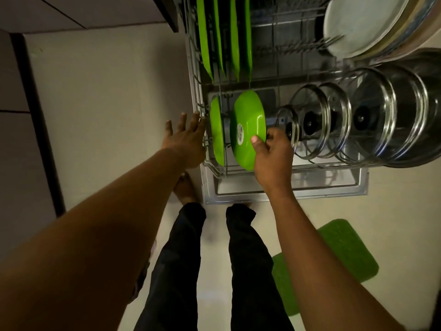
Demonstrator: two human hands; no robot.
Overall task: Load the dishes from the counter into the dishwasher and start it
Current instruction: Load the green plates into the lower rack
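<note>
The right hand [272, 154] pinched the rim of a green plastic bowl [249, 130], standing it on edge in the pulled-out wire dishwasher rack [199, 91] so water could drain. The left hand [187, 137], fingers spread and empty, touched the rack's side, apparently steadying it.

single head-worn wide-angle view, pointing steeply down over the person's own arms and legs. close range: pulled-out dishwasher rack [274, 163] fills the upper centre and right, open dishwasher door [286, 189] just below it, floor [107, 91] to the left, green mat [334, 254] lower right. strong wide-angle bending at the edges. no second view to overlap.
</note>
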